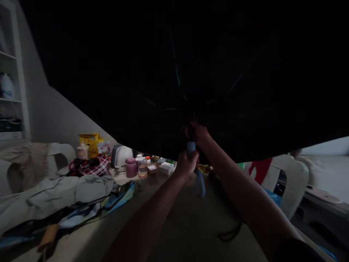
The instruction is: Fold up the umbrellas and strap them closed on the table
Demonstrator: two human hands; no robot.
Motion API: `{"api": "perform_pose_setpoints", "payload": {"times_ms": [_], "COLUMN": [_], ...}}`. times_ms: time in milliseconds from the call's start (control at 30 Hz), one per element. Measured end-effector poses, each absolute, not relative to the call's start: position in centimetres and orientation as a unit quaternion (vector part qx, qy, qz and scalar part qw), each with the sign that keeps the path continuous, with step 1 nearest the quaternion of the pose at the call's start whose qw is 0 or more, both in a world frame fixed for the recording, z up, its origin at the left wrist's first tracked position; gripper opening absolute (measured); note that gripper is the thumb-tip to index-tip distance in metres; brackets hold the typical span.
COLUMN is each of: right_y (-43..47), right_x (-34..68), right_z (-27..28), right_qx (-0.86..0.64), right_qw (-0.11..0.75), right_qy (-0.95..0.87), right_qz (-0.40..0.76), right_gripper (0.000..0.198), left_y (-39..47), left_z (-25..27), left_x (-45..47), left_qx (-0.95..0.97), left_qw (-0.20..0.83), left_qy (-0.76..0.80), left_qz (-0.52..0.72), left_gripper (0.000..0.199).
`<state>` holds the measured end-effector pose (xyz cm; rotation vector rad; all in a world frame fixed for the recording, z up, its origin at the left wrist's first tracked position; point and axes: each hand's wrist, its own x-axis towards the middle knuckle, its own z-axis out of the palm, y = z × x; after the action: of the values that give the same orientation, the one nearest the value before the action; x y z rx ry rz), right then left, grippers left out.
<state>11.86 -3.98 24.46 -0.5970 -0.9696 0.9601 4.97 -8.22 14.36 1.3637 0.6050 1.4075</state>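
A large open umbrella (122, 58) spreads its black underside across the upper part of the view, with a few thin ribs catching light. My left hand (187, 164) is wrapped round its blue-grey handle (191, 146), and a blue wrist strap (200, 183) dangles below. Higher up, my right hand (198, 133) is closed round the shaft just under where the ribs meet; its fingers are dim and partly lost in shadow.
On the table (174, 225) at left lie grey folded umbrella fabric (68, 194) and a wooden handle (48, 236). Behind stand a pink jar (131, 167), a kettle (122, 157) and a white box (166, 167). White plastic chairs (293, 178) flank the table.
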Motion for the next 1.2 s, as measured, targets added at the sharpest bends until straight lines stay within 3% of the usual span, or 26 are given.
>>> {"api": "perform_pose_setpoints", "payload": {"times_ms": [300, 567, 900, 1200], "right_y": [-4.9, -5.6, -8.0, -8.0], "right_x": [14.1, 14.9, 11.7, 12.2], "right_z": [31.6, 32.3, 27.0, 19.7], "right_qx": [-0.263, -0.284, -0.317, -0.340], "right_qw": [0.738, 0.740, 0.701, 0.632], "right_qy": [-0.483, -0.486, -0.509, -0.609], "right_qz": [0.391, 0.367, 0.386, 0.337], "right_gripper": [0.024, 0.022, 0.023, 0.033], "left_y": [-10.2, -11.0, -9.2, -8.5], "left_z": [20.6, 21.7, 22.6, 15.3], "left_x": [6.3, 6.8, 4.8, 2.2], "left_qx": [0.593, 0.536, 0.506, 0.584], "left_qw": [0.494, 0.605, 0.627, 0.585], "left_qy": [0.220, 0.165, 0.153, 0.124], "left_qz": [0.596, 0.565, 0.572, 0.549], "left_gripper": [0.031, 0.026, 0.022, 0.035]}}
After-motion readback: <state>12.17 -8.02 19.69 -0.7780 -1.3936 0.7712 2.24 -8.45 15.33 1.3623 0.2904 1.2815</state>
